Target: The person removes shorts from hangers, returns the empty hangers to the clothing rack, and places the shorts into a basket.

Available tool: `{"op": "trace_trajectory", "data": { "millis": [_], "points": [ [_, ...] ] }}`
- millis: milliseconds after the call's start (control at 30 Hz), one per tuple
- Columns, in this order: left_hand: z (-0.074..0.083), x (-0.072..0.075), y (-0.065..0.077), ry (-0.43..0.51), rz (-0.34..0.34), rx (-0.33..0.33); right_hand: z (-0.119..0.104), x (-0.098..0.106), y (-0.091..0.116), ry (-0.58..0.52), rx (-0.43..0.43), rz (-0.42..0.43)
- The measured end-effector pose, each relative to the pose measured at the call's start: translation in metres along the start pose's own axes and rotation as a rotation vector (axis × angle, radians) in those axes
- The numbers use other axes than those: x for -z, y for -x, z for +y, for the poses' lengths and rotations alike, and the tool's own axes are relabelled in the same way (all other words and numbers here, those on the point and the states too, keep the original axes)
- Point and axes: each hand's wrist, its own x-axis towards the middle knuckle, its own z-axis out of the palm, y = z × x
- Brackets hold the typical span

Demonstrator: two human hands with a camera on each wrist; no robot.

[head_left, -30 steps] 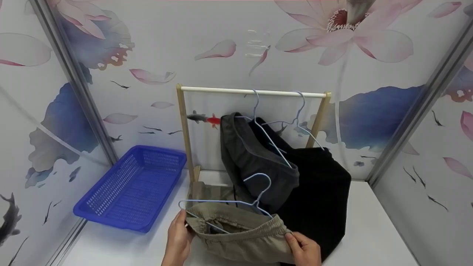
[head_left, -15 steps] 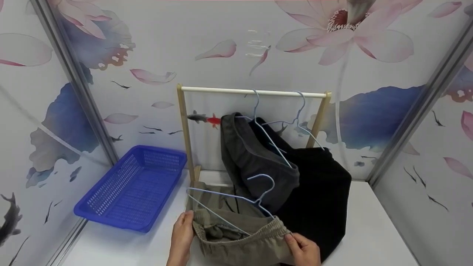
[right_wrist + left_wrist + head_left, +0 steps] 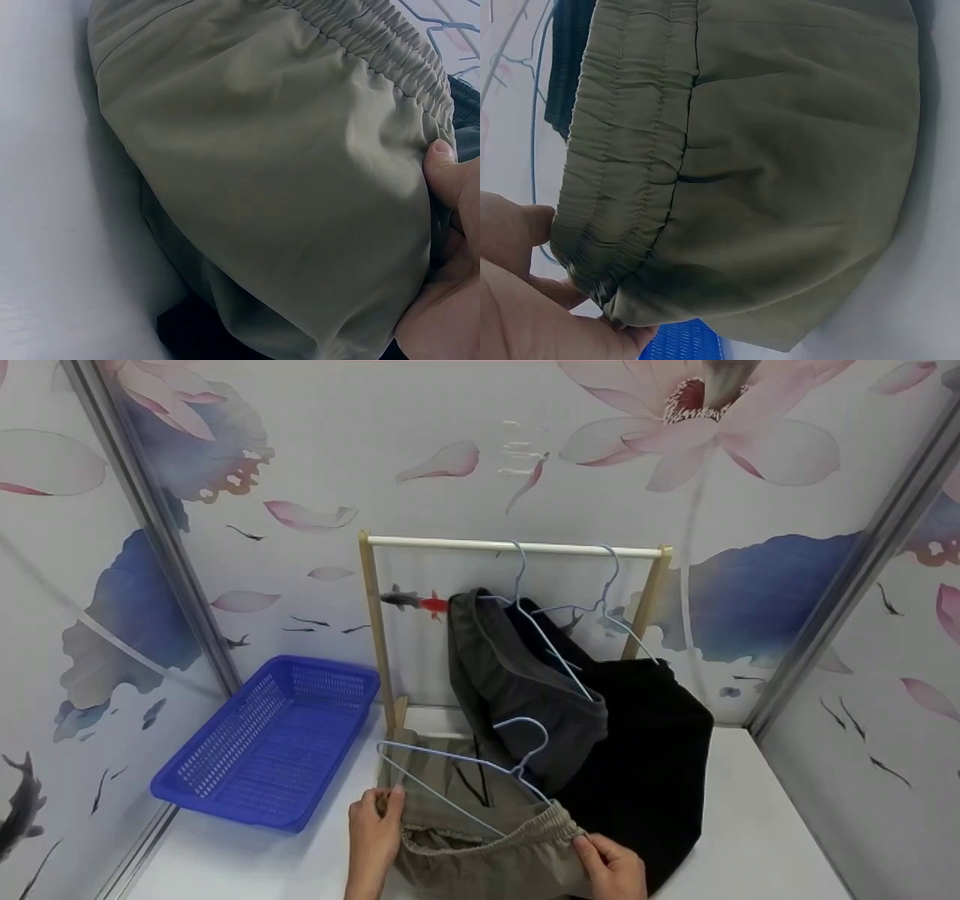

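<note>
Khaki garment (image 3: 491,877): our left hand (image 3: 375,826) and right hand (image 3: 615,866) gripped its waistband (image 3: 547,829); the left had edged rightward, leaving the hanger's left end (image 3: 381,745) apparently untucked.

You're in a booth-like space: flower-printed panels (image 3: 337,435) and metal posts (image 3: 154,526) bound your white table (image 3: 750,825) on three sides.
</note>
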Motion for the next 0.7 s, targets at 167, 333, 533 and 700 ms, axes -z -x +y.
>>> {"op": "trace_trajectory", "data": {
  "millis": [167,333,533,700],
  "points": [
    [0.000,-0.003,0.001,0.020,0.024,-0.025,-0.001,-0.001,0.001,0.019,0.000,0.018],
    [0.003,-0.005,0.004,0.028,0.079,-0.108,-0.002,-0.001,0.000,0.040,-0.004,0.038],
    [0.010,-0.007,0.009,0.000,0.096,-0.242,0.000,-0.003,-0.001,0.049,0.013,0.054],
    [0.019,-0.008,0.013,-0.049,0.080,-0.354,-0.001,-0.004,-0.001,0.064,0.034,0.054]
  ]
}}
